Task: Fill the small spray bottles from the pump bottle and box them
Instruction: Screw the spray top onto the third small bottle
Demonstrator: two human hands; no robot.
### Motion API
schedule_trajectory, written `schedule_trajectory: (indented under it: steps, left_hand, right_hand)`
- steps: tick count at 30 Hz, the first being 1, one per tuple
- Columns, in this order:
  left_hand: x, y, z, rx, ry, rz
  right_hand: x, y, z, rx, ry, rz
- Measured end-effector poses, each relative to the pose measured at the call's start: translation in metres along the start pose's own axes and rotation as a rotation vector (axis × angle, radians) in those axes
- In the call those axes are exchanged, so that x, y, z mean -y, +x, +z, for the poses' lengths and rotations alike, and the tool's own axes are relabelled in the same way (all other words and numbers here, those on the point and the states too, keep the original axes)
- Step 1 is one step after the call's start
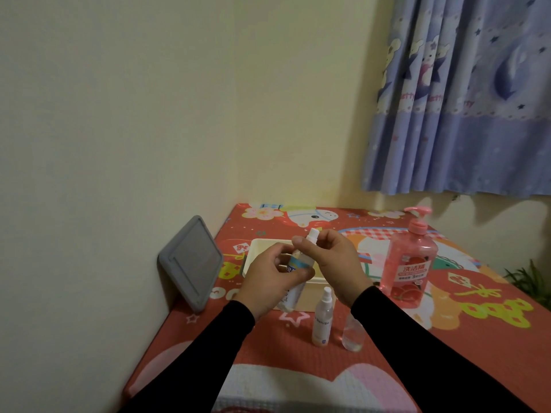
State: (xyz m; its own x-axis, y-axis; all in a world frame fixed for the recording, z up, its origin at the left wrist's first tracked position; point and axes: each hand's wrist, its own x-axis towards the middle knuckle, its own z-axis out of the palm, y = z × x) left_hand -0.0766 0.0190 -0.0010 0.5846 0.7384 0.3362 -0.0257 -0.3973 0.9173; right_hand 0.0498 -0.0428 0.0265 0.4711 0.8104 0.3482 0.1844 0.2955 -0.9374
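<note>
Both hands' grip (275, 274) (334, 263), spray bottle (299, 268) nozzle-up, tilted

We read this as home, likely bedroom corner. Cartoon-print curtain (459, 93), blue with bears and stars, hangs right of plain cream wall (149, 99). Below curtain we see table (298, 362) under bright red cartoon cloth. Household pink pump bottle (410, 263) stands beneath curtain; green houseplant (527, 278) at curtain's lower right.

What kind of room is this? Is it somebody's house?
Probably a room in a home, maybe a child's: a cartoon-print curtain hangs at the window, a bright cartoon tablecloth covers the table, and a pink pump bottle stands on it.
</note>
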Motion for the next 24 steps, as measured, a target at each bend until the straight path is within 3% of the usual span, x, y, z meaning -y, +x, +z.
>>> schedule_trajectory:
  steps: [8,12,24]
  left_hand:
    - [-0.001,0.003,-0.002,-0.020,-0.078,-0.042]
    - [0.002,0.001,-0.002,-0.008,-0.063,-0.030]
    - [-0.003,0.002,-0.001,0.028,-0.066,-0.004]
  right_hand:
    - [-0.002,0.001,-0.005,0.073,-0.062,-0.007]
    - [-0.002,0.001,-0.007,0.021,-0.090,0.002]
    - [0.002,0.006,0.003,0.144,0.286,0.217]
